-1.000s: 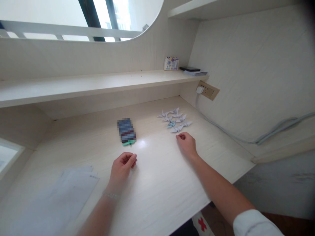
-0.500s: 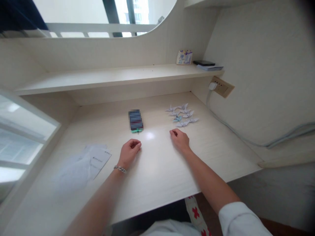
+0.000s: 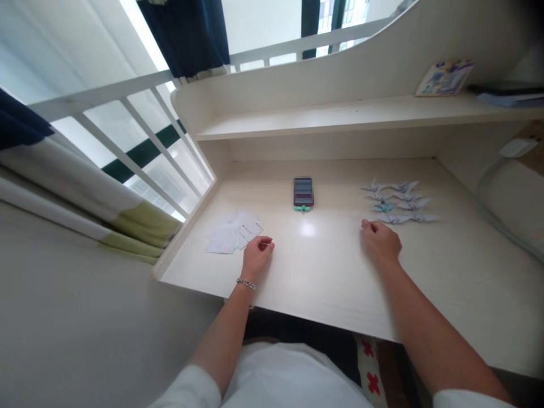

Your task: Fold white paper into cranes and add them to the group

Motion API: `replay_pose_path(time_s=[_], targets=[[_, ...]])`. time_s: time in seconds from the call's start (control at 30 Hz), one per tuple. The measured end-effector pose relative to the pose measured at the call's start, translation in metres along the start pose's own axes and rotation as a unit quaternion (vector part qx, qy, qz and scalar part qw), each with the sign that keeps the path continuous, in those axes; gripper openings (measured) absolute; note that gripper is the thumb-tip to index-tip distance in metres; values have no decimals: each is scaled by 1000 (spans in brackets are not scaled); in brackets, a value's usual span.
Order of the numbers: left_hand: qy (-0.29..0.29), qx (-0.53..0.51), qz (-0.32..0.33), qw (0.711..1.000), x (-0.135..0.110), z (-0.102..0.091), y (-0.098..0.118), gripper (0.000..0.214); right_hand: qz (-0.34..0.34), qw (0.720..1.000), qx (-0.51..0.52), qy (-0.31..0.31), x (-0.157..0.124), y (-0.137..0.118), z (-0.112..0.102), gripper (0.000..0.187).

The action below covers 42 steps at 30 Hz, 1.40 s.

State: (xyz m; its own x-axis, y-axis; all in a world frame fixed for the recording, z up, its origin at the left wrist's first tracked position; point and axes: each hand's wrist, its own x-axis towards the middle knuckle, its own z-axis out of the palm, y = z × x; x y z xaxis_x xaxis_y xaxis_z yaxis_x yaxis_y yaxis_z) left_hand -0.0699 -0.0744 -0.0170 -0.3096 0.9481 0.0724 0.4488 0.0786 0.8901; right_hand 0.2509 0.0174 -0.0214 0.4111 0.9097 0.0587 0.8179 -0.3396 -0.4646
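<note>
While the left hand (image 3: 256, 256), curled and seemingly empty, rests just right of the loose paper sheets (image 3: 232, 235) at centre left, the right hand (image 3: 381, 242), loosely closed on nothing, sits below a cluster of finished paper cranes (image 3: 397, 201), several sheets unfolded.

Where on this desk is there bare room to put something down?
Bare desk lies between the left hand and right hand, below the phone. More to the right of the paper cranes. Crowded: the paper sheets at the left edge.
</note>
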Motion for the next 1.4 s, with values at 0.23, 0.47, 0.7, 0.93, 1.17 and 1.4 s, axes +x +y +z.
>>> replay_pose_path(time_s=[0.23, 0.47, 0.7, 0.93, 1.17, 1.4], targets=[[193, 249, -63, 947, 1, -100, -27, 34, 11, 1000, -15, -12, 6, 5, 4, 46], [175, 413, -161, 879, 14, -133, -54, 66, 20, 1000, 1, -23, 10, 8, 6, 48], [170, 382, -194, 887, 23, -132, -55, 56, 18, 999, 12, -39, 10, 11, 7, 47], [241, 271, -177, 915, 19, -128, -55, 33, 4, 997, -4, -76, 10, 14, 5, 51], [324, 189, -194, 906, 15, -121, -52, 25, -24, 995, -6, -93, 8, 17, 4, 50], [406, 21, -171, 897, 14, -119, -44, 40, -39, 993, 52, -102, 5, 23, -2, 42]])
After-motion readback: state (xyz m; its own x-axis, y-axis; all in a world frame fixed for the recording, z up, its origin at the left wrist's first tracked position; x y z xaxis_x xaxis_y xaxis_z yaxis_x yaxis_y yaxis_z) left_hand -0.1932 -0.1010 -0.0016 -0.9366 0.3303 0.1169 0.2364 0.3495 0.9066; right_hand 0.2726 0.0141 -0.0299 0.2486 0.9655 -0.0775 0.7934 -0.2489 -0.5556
